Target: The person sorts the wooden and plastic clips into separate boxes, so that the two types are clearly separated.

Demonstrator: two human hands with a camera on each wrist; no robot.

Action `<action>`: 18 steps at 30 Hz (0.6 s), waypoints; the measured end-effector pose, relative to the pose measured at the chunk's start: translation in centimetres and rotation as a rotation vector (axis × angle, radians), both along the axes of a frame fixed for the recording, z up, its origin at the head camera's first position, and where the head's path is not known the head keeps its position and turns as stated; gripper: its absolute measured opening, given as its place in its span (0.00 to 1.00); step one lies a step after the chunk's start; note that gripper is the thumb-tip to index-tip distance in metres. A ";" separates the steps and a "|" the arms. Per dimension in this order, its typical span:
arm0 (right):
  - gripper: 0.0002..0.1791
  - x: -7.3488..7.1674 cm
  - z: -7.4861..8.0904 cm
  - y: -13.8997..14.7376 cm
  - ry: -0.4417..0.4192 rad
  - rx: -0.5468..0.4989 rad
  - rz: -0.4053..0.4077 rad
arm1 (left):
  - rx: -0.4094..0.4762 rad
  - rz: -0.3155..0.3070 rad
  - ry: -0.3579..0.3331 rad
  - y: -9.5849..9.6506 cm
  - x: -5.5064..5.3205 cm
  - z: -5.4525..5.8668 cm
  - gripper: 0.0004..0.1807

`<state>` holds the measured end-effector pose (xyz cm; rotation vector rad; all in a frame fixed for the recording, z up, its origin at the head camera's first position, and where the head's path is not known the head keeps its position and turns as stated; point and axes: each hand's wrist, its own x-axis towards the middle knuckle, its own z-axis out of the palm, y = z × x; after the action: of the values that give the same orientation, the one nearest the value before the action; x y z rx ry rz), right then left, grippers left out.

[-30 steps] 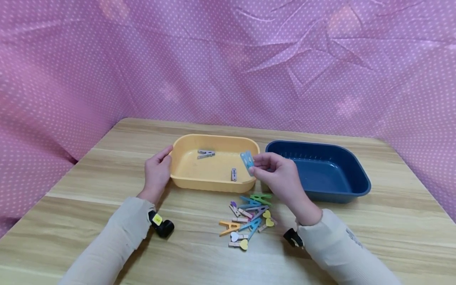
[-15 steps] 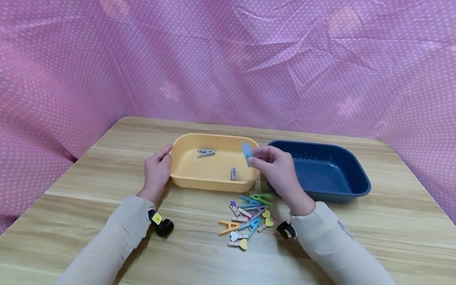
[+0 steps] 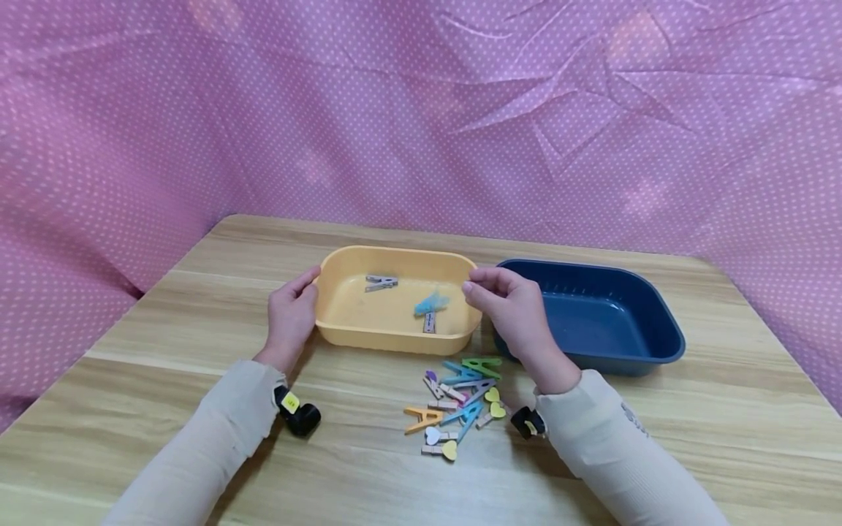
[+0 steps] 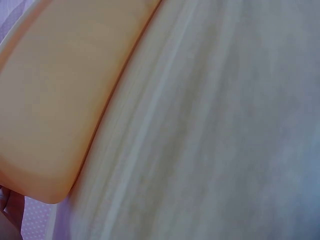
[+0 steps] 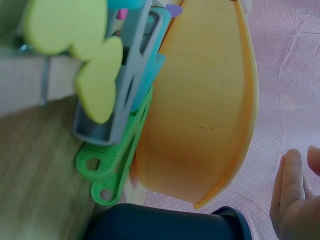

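A blurred light-blue clothespin [image 3: 430,303] is inside the yellow tub [image 3: 368,342], apart from my right hand [image 3: 516,310]. That hand is over the tub's right rim; its fingers are straight and the thumb stands apart from them, as the right wrist view shows. My left hand [image 3: 291,314] touches the left end of the tub with fingers and thumb against its outer side. Two grey clothespins are in the tub, one [image 3: 381,283] towards the back left and one [image 3: 430,323] at the front right, close by the blue one.
In front of the yellow tub lies a pile of mixed clothespins, among them a green one [image 3: 482,365], an orange one [image 3: 423,418] and a wooden one with a yellow heart [image 3: 449,450]. A dark blue tub [image 3: 595,359] stands on the right. Pink dotted cloth [image 3: 421,131] hangs behind the table.
My right hand has let go of the light-blue clothespin, which has dropped down and left into the yellow tub. The left hand stays at the tub's left end.
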<state>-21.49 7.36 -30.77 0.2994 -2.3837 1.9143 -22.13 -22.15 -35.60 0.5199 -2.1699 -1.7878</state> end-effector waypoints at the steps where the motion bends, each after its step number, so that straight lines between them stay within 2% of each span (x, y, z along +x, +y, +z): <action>1: 0.14 0.0 0.0 0.0 -0.004 -0.004 0.002 | 0.000 0.000 0.000 0.0 0.0 0.0 0.21; 11: 0.15 0.0 -0.2 0.4 -0.042 0.018 0.005 | 0.004 0.003 -0.012 0.0 -0.1 0.0 0.21; 18: 0.15 0.3 0.0 0.5 -0.059 0.032 0.033 | -0.029 0.009 0.030 -0.1 -0.2 -0.2 0.20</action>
<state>-21.22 7.84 -30.75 0.2899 -2.4645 1.9268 -22.30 -22.25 -35.80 0.4916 -2.1670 -1.7456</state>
